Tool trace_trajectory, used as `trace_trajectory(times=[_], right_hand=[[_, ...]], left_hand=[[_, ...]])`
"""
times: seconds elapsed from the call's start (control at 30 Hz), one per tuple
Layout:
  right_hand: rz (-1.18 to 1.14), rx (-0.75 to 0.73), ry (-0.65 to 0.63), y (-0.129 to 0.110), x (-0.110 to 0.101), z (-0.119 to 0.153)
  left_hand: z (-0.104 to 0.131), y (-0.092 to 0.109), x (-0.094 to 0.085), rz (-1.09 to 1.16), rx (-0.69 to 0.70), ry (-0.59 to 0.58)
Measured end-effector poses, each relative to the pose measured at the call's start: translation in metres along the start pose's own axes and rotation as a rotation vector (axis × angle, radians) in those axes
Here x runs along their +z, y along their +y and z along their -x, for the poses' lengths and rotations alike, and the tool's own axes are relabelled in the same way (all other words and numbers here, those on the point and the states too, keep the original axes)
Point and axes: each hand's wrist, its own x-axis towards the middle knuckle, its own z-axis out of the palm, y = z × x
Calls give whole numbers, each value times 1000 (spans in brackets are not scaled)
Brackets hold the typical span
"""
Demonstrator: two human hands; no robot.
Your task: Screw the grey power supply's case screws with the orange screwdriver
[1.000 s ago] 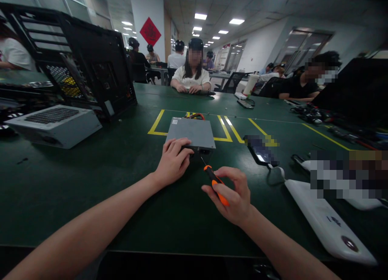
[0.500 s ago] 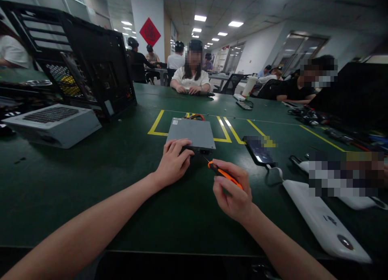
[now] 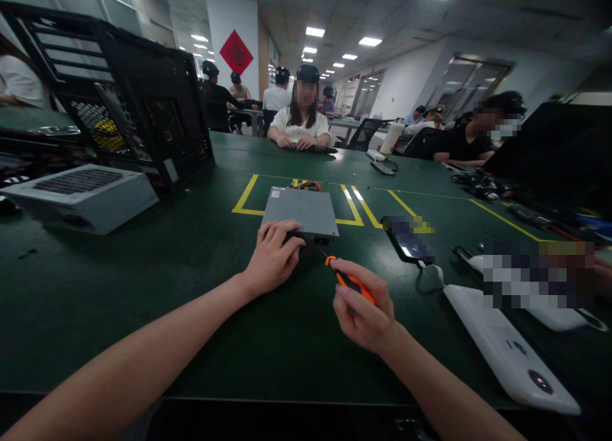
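Observation:
A grey metal computer power supply unit (image 3: 301,210) lies flat on the green table, its bundle of wires at the far side and a black socket on the near side. My left hand (image 3: 273,253) grips its near left edge, fingers on top and thumb against the near side. In my right hand (image 3: 366,307), closed between thumb and fingers, is an orange and black screwdriver (image 3: 354,284). Its thin shaft points up and left toward the unit's near side, by the socket. Whether the tip touches anything, I cannot tell.
At the left stand an open black computer case (image 3: 143,103) and another power supply unit (image 3: 95,199). To the right lie a phone (image 3: 406,240) and a white power bank (image 3: 511,345) joined by a cable. A person (image 3: 301,119) sits across the table.
My right hand has shifted slightly down and left, and the screwdriver's handle sits at a steeper angle in my fingers. My left hand keeps its hold on the power supply unit.

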Motion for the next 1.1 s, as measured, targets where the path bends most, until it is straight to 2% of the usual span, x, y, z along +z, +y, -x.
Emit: trace_trajectory(times=[0.13, 0.3, 0.43, 0.57, 0.7, 0.83, 1.0, 1.1], right_hand=[[77, 1, -5, 0, -1, 0], [38, 39, -16, -1, -3, 0], [93, 18, 0, -1, -3, -1], [26, 77, 36, 0, -2, 0], [71, 45, 15, 0, -1, 3], [26, 94, 21, -1, 0, 3], [73, 29, 4, -1, -1, 2], [58, 55, 1, -1, -2, 2]], left_hand=[[0, 0, 0, 8, -4, 1], [0, -1, 0, 5, -7, -2], [0, -1, 0, 6, -3, -6], [0, -1, 1, 16, -9, 4], [0, 0, 1, 9, -10, 2], [0, 0, 0, 5, -2, -1], [0, -1, 0, -6, 0, -14], [0, -1, 0, -8, 1, -14]])
